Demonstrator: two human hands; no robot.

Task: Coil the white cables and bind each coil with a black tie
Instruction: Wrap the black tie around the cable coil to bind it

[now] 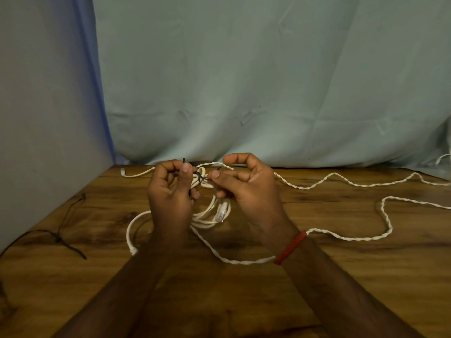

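Note:
A coil of smooth white cable (pixel 207 215) hangs between my hands above the wooden table (pixel 244 301), its clear plug dangling near the middle. A black tie (pixel 200 179) is wrapped around the top of the coil. My left hand (pixel 170 191) pinches one end of the tie, which sticks up past my thumb. My right hand (pixel 246 184) pinches the other end just right of the coil. A twisted white cable (pixel 366 185) lies loose across the right of the table and runs under my right wrist.
More black ties (pixel 61 237) lie on the table's left side near the edge. A grey wall stands at the left and a pale blue cloth hangs behind the table. Another white cable end (pixel 441 158) shows at the far right.

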